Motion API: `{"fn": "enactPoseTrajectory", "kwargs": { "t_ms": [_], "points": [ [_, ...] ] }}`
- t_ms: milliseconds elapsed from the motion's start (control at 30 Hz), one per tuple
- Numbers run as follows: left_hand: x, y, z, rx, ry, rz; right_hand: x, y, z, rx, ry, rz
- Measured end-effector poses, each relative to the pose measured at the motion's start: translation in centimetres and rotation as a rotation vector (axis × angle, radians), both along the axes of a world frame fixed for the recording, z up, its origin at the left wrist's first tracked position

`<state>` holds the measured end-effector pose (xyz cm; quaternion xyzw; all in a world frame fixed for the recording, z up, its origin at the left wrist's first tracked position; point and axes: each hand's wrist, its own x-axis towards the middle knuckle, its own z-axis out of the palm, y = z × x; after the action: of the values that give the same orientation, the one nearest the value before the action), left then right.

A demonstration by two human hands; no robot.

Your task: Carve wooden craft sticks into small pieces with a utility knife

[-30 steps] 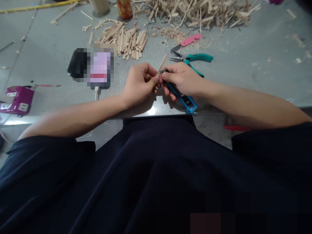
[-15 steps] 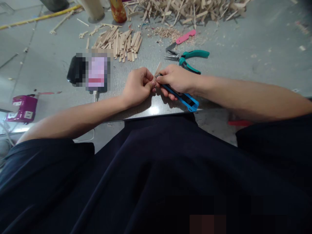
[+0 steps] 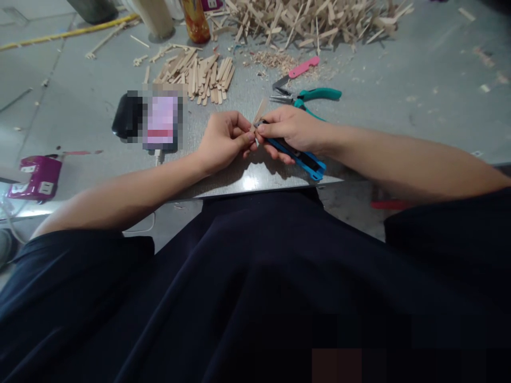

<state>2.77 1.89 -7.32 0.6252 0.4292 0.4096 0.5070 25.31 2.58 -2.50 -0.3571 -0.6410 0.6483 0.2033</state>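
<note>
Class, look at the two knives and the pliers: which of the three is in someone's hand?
The blue knife, gripped in the right hand; the pink knife and the green pliers both lie on the table.

Pixelated phone beside a black case, purple plastic block, orange-brown bottle, yellow rod

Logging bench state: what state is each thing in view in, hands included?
left hand: pinching stick
right hand: gripping box cutter
stick: held, one end free
box cutter: held, blade unclear
pink knife: unfolded, lying
pliers: lying, handles spread
phone: cable plugged in
stick pile: loose, overlapping
bottle: standing, top out of frame
</note>
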Motion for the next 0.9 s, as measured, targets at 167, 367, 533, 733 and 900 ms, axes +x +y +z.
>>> {"fn": "enactPoseTrajectory", "kwargs": {
  "t_ms": [167,367,533,733,900],
  "points": [
    [0.2,-0.4,0.2,0.05,-0.013,0.016,-0.1,-0.1,0.3,-0.002,0.016,0.006],
    [-0.5,0.6,-0.4,0.321,0.254,0.111,-0.4,-0.3,0.5,0.045,-0.034,-0.096],
    [-1.6,1.5,0.3,0.628,0.919,0.182,-0.3,-0.2,1.0,0.043,-0.121,-0.183],
    [-1.4,1.7,0.3,0.314,0.411,0.135,0.2,0.1,1.3,0.069,-0.147,-0.21],
    [-0.3,0.8,1.1,0.018,0.129,0.072,0.7,0.2,0.2,0.095,-0.024,-0.073]
  ]
}}
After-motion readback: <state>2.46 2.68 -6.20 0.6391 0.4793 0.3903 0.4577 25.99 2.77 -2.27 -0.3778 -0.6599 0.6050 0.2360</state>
